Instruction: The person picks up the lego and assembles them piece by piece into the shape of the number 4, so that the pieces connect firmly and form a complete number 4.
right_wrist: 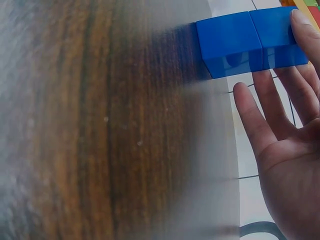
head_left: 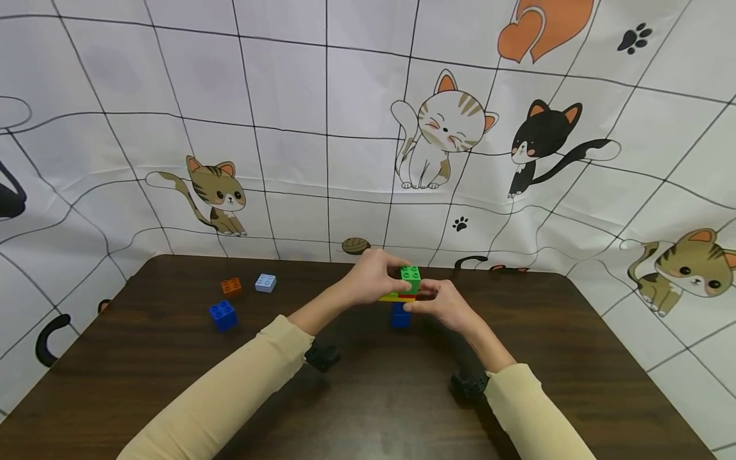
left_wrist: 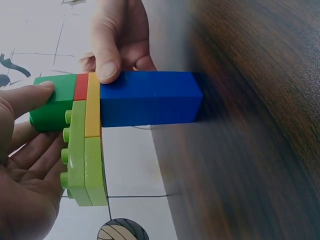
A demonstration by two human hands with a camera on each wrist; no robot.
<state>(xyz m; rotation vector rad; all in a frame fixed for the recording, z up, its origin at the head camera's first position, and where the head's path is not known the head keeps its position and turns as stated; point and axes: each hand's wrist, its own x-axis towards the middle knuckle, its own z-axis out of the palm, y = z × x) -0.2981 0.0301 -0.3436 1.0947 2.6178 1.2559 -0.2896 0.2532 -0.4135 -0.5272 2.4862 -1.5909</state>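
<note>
An upright stack of toy building bricks stands on the table near its back edge. Two blue bricks (left_wrist: pixel 150 102) form its base, under a thin yellow-orange brick (left_wrist: pixel 93 112) and a thin red brick (left_wrist: pixel 81 86). Lime green bricks (left_wrist: pixel 79 155) jut out to the left side. A green brick (head_left: pixel 410 273) sits on top, and my left hand (head_left: pixel 375 278) pinches it between thumb and fingers. My right hand (head_left: pixel 445 305) holds the upper blue brick, its thumb on the near face just below the yellow-orange layer and fingers behind.
Left of the stack, a blue brick (head_left: pixel 223 315), an orange brick (head_left: pixel 231 287) and a light blue brick (head_left: pixel 265 283) lie apart on the dark wooden table (head_left: pixel 368 402). A white cat-print sheet (head_left: pixel 287 166) hangs behind the back edge.
</note>
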